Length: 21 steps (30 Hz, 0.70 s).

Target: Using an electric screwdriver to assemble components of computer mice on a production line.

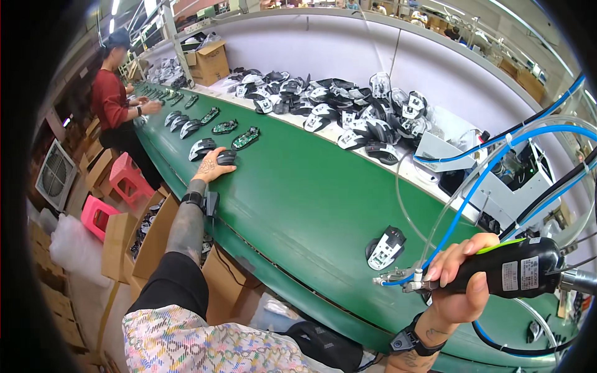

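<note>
My left hand [210, 166] reaches far out over the green conveyor belt [292, 205], its fingers closed over a dark mouse shell [226, 158]. Just beyond it lies a grey-and-white mouse shell [201, 149]. A mouse base with a green circuit board [246, 138] rests close by, and another such base [225, 127] sits farther up the belt. At the right, my right hand [463, 273] is wrapped round a black powered screwdriver [513, 268], whose metal tip end points left. Near that tip, a mouse shell [386, 248] lies with its white inside facing up.
A heap of mouse shells [336, 102] covers the ledge behind the belt. Blue air hoses [479, 180] and a white metal machine [510, 186] crowd the right. A person in a red top [113, 96] works at the far left, near pink stools [130, 179] and a cardboard box [149, 239].
</note>
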Tool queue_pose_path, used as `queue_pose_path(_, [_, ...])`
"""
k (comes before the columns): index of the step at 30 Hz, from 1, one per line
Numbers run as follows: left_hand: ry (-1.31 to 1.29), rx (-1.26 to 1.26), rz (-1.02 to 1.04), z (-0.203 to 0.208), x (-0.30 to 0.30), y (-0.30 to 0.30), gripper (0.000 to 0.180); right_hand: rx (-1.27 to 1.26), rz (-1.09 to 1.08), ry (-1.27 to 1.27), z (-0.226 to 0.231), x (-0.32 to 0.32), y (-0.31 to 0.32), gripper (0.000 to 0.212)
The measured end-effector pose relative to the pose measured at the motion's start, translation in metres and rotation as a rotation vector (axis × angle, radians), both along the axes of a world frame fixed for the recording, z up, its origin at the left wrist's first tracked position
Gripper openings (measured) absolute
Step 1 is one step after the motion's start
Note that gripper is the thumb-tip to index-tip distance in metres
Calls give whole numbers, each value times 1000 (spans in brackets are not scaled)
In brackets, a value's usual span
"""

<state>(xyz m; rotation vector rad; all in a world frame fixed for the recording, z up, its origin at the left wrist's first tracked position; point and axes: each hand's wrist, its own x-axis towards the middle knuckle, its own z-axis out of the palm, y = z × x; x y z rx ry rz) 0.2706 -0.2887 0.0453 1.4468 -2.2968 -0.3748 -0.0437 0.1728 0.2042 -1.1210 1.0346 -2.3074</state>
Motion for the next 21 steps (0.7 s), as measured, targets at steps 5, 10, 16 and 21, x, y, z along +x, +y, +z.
queue_pose_path(5, [1,-149,-16,14,-34,-14,77,3,10,-19,3,0,6,48])
queue_pose_path(10, [-80,-299,40,18,-75,-40,71,2,-44,103,-1,1,-1,45])
queue_pose_path(16, [-198,-112,-9,4,-83,-60,68,15,-78,106,-5,3,-7,46])
queue_pose_path(21, [-247,32,-53,15,-102,-47,73,15,-111,109,-1,-1,-1,47])
